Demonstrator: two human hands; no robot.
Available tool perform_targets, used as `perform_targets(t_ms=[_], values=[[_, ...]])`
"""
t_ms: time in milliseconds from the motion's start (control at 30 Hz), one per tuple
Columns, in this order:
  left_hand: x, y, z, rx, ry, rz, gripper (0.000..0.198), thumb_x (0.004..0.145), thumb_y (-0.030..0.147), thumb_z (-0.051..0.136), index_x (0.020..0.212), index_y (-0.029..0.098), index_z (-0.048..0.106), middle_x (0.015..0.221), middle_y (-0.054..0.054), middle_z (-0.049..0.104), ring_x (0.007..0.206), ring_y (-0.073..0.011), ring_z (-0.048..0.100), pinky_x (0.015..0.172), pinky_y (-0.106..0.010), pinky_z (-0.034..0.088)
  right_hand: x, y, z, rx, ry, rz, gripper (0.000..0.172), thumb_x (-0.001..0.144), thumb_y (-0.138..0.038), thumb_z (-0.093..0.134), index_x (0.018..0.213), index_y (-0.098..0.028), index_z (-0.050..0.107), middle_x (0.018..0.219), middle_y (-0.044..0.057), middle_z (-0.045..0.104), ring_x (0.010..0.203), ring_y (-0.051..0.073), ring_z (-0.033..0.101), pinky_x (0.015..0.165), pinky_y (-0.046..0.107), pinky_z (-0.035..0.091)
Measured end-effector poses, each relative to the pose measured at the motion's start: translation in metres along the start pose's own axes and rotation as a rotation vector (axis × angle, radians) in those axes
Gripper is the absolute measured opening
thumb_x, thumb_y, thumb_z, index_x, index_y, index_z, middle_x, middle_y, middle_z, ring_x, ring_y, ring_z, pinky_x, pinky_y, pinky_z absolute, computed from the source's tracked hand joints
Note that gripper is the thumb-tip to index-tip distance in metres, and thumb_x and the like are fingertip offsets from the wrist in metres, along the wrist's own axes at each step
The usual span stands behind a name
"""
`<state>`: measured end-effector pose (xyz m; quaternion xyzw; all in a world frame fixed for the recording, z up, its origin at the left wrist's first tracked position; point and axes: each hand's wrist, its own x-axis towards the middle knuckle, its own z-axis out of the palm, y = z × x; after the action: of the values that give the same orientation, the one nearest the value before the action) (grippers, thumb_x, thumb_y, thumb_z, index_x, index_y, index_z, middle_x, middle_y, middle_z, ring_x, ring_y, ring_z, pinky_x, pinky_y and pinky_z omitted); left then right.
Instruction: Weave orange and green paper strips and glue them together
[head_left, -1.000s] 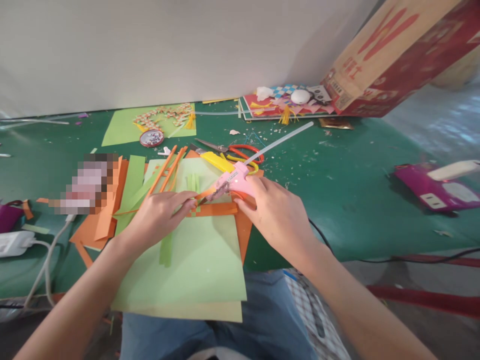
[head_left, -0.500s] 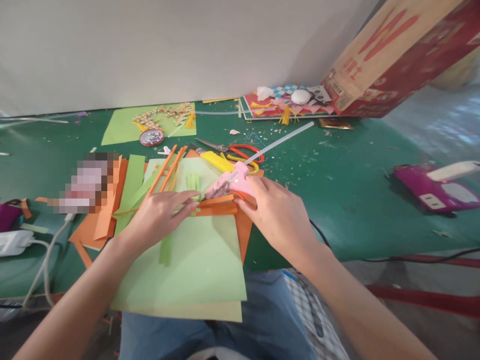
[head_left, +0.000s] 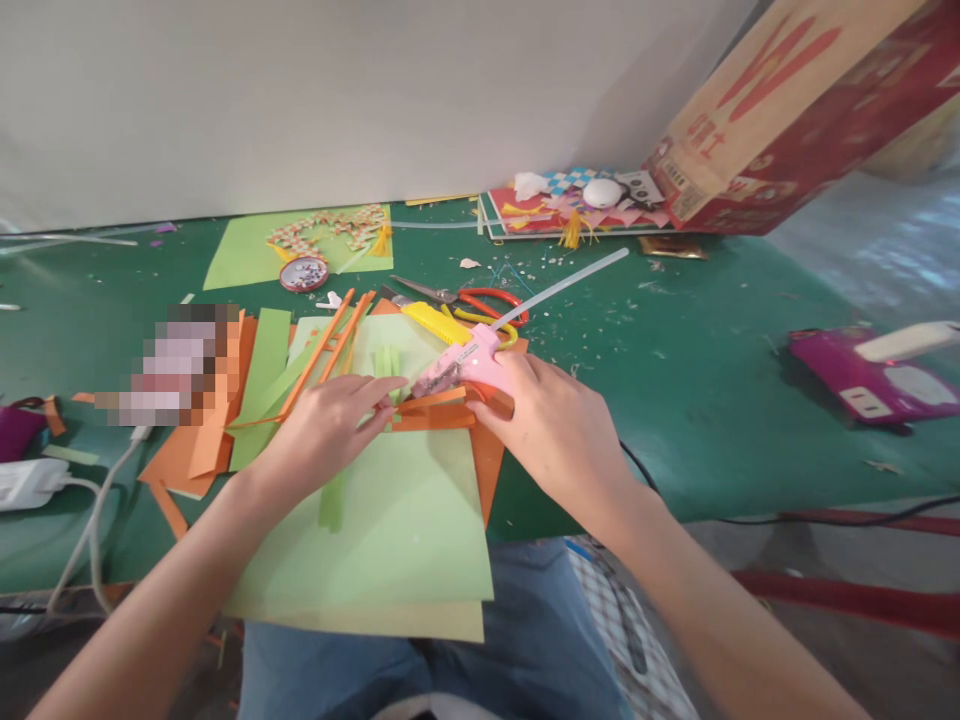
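Observation:
My right hand (head_left: 551,425) is wrapped round the grip of a pink hot glue gun (head_left: 480,352). A long translucent glue stick (head_left: 566,285) juts from its back end, and its nozzle points down to the left. Close to the nozzle, my left hand (head_left: 334,415) pinches the left end of the paper strips, where orange strips (head_left: 439,420) cross green strips (head_left: 331,500). My fingertips partly hide that crossing. Beneath lies a pale green paper sheet (head_left: 405,540), overhanging the table's front edge. Behind the glue gun are a yellow utility knife (head_left: 435,322) and red-and-yellow-handled scissors (head_left: 491,300).
Loose orange strips (head_left: 326,345) and a phone-like blurred object (head_left: 169,370) lie to the left. Toward the back are a small round dish (head_left: 304,274) and woven paper pieces (head_left: 330,230). A paper bag (head_left: 772,130) leans back right. A purple box (head_left: 870,375) sits far right.
My left hand's fingers have shifted slightly at the strip ends, toward the nozzle. My right hand and the glue gun have barely moved.

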<state>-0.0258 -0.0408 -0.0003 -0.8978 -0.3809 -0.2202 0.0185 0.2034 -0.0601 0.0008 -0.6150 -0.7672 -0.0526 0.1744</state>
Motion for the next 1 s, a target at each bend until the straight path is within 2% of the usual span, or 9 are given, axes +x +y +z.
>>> perform_targets(t_ms=[200,367,467,800,1000], values=[[0.001,-0.002,0.001,-0.002,-0.029,-0.004,0.025,0.093,0.023,0.046,0.109,0.015,0.064,0.084,-0.006,0.073,0.075,-0.0176,0.069,0.065,-0.028,0.053,-0.001,0.006,-0.002,0.013,0.022,0.065,0.032,0.078,-0.035,0.065,0.101,-0.015,0.056,0.090,0.011,0.069,0.075,0.023,0.065,0.057,0.030,0.045],[0.002,0.000,0.001,0.003,-0.037,-0.033,0.026,0.093,0.022,0.045,0.110,0.015,0.064,0.082,-0.006,0.073,0.074,-0.0174,0.068,0.065,-0.028,0.053,-0.001,0.019,-0.005,0.021,0.081,0.127,0.026,0.082,-0.040,0.060,0.094,-0.018,0.057,0.088,0.010,0.069,0.072,0.022,0.064,0.054,0.029,0.042],[0.004,0.003,0.001,0.028,-0.039,-0.021,0.025,0.092,0.021,0.046,0.109,0.014,0.064,0.083,-0.006,0.072,0.074,-0.0178,0.068,0.064,-0.028,0.052,-0.003,0.027,-0.005,0.020,0.105,0.144,0.028,0.083,-0.045,0.057,0.092,-0.018,0.058,0.085,0.009,0.069,0.069,0.022,0.062,0.053,0.029,0.040],[0.006,0.006,0.001,0.056,-0.015,-0.024,0.024,0.093,0.024,0.046,0.107,0.014,0.064,0.077,-0.004,0.072,0.069,-0.0166,0.067,0.061,-0.026,0.050,-0.011,0.039,-0.006,0.004,0.095,0.181,0.037,0.083,-0.051,0.054,0.096,-0.016,0.059,0.077,0.009,0.066,0.067,0.023,0.060,0.052,0.028,0.037],[0.008,0.007,0.003,0.062,-0.017,-0.035,0.025,0.094,0.025,0.047,0.105,0.014,0.065,0.083,-0.007,0.073,0.071,-0.0180,0.068,0.061,-0.027,0.051,-0.012,0.040,-0.007,0.031,0.102,0.187,0.038,0.083,-0.054,0.053,0.092,-0.017,0.059,0.075,0.008,0.065,0.064,0.022,0.058,0.051,0.028,0.035]])
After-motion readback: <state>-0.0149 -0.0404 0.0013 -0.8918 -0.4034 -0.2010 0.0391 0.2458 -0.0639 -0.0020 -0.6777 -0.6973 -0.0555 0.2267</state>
